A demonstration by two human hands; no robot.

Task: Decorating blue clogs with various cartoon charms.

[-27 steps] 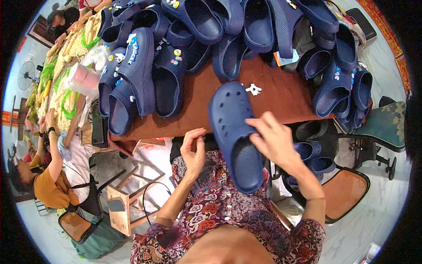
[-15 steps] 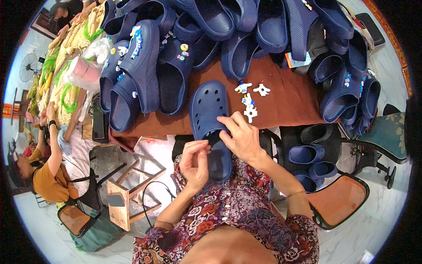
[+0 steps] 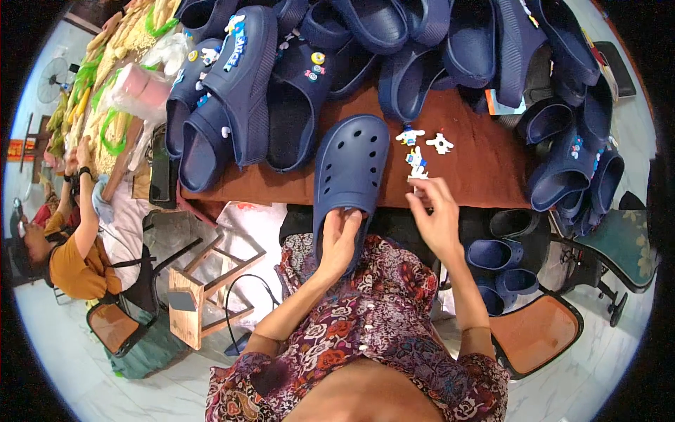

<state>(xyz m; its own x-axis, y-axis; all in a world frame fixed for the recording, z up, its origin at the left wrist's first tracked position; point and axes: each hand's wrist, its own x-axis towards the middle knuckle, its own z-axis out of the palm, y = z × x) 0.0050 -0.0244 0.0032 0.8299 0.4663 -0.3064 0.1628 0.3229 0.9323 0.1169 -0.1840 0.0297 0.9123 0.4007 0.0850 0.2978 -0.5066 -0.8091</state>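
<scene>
I grasp the navy clog internally with my left fingers, exposing its holes over the table's near edge; whether my right fingers pinch a white charm, I cannot tell.

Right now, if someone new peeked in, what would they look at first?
Probably the big heap of dark blue clogs across the far side of the brown cloth. Next, the plain clog in the middle, toe pointing away, with the left hand in its opening. Then the little white charms on the cloth to its right, with the right hand at their near end.
</scene>
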